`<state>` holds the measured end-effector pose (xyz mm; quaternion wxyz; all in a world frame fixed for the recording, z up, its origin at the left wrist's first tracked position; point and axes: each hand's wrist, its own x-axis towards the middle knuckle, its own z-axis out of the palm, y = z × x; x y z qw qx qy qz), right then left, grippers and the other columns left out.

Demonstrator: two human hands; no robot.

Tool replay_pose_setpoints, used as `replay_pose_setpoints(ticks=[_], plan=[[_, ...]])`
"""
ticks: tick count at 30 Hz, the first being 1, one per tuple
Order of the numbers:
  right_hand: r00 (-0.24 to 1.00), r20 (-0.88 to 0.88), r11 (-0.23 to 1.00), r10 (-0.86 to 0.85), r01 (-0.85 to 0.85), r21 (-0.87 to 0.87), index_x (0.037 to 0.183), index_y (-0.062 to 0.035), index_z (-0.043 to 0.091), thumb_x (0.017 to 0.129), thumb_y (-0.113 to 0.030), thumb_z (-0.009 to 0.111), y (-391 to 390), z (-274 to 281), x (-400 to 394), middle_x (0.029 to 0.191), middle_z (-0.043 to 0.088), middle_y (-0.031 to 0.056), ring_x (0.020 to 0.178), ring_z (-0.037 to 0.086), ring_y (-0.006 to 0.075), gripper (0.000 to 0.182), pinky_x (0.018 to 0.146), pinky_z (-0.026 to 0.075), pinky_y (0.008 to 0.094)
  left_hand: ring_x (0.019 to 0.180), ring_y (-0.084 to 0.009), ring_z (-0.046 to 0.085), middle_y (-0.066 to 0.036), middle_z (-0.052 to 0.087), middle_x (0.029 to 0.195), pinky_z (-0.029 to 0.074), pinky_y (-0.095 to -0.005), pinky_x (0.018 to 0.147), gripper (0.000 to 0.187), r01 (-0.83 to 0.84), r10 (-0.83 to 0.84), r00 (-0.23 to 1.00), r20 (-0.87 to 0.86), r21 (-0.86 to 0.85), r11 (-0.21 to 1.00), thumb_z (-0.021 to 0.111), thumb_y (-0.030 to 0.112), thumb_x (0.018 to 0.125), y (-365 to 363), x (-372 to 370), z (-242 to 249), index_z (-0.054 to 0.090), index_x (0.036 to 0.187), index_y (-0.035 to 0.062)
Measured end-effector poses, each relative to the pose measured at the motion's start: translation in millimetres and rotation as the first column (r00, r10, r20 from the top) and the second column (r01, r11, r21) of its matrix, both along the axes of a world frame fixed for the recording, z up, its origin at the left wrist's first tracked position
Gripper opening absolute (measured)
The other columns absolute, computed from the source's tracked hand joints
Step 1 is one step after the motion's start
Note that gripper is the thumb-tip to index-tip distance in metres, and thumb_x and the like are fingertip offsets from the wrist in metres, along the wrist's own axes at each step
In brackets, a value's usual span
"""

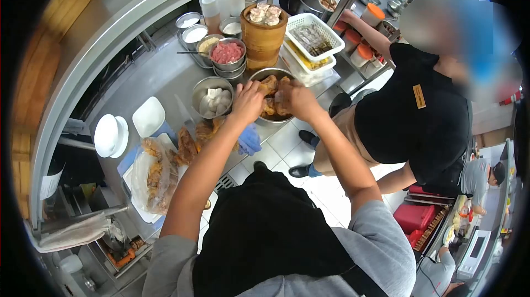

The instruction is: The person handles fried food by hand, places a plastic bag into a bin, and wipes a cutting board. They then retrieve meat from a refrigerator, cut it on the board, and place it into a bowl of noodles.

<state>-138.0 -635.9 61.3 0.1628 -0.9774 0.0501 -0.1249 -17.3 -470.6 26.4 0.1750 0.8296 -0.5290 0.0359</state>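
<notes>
Browned pieces of meat [269, 84] lie in a round steel bowl [274, 121] in front of me. My left hand [249, 101] is at the bowl's left rim, its fingers bent over the meat. On the right side of the same bowl, my right hand [300, 101] has its fingers curled down among the pieces; what its fingertips hold is hidden. Left of the bowl stands a smaller steel bowl of white balls [215, 101]. More browned meat [187, 145] lies near my left forearm, with a blue glove [249, 139] beside it.
Behind the bowl stand a bamboo steamer [264, 35], white baskets [314, 37] and a bowl of pink meat [227, 52]. A plastic bag of browned food [154, 175] and white dishes [149, 116] are at left. A person in black [414, 104] stands close at right.
</notes>
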Motion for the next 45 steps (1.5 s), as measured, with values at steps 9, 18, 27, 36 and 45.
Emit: replay_pose_setpoints(ticks=[9,18,27,36,45], plan=[[0.939,-0.342,0.947,-0.042,-0.072,-0.313,0.080,-0.0003,0.072,0.079,-0.021,0.066,7,-24,30,0.077,0.070,0.0196,0.075,0.070,0.0332,0.022,0.072,0.058,0.0418,0.103,-0.0220,0.061,-0.009,0.070,0.101,0.036,-0.0432,0.088,0.017,-0.012,-0.011,0.972,0.236,0.094,0.995,0.061,0.015,0.080,-16,10,-12,0.075,0.089,0.0114],[0.957,-0.286,0.993,-0.046,0.012,-0.118,0.108,-0.0062,0.070,0.080,-0.027,0.075,60,38,37,0.099,0.071,0.0174,0.088,0.070,0.0320,0.035,0.080,0.054,0.0406,0.094,-0.0330,0.064,-0.013,0.062,0.110,0.049,-0.0435,0.081,0.026,-0.469,0.459,0.874,-0.161,-0.532,0.705,0.061,0.010,0.083,209,-56,43,0.064,0.109,0.0081],[0.567,0.058,0.545,0.822,-0.811,0.213,0.121,-0.0065,0.061,0.079,-0.013,0.070,378,-46,120,0.118,0.064,0.0194,0.104,0.063,0.0378,0.043,0.089,0.051,0.0432,0.110,-0.0425,0.057,-0.026,0.059,0.118,0.048,-0.0482,0.094,0.069,-0.777,0.745,0.460,-0.483,0.187,0.601,0.083,0.036,0.065,439,-54,-49,0.059,0.118,-0.0006],[0.522,-0.399,0.560,0.754,-0.828,-0.026,0.119,-0.0113,0.058,0.061,-0.025,0.084,428,-79,147,0.106,0.064,0.0167,0.101,0.062,0.0356,0.065,0.090,0.051,0.0431,0.112,-0.0372,0.052,-0.018,0.057,0.117,0.042,-0.0517,0.094,0.082,-0.852,0.902,0.381,-0.203,0.301,0.428,0.089,0.043,0.053,430,-95,-45,0.060,0.120,0.0056],[0.760,-0.008,0.651,0.650,-0.551,0.522,0.096,-0.0036,0.059,0.061,-0.025,0.087,401,-60,158,0.094,0.066,0.0159,0.093,0.066,0.0302,0.050,0.076,0.053,0.0413,0.080,-0.0213,0.065,-0.008,0.070,0.087,0.051,-0.0357,0.072,0.043,-0.884,0.345,0.144,-0.927,0.036,0.466,0.072,0.037,0.082,484,-51,-81,0.067,0.106,0.0027]])
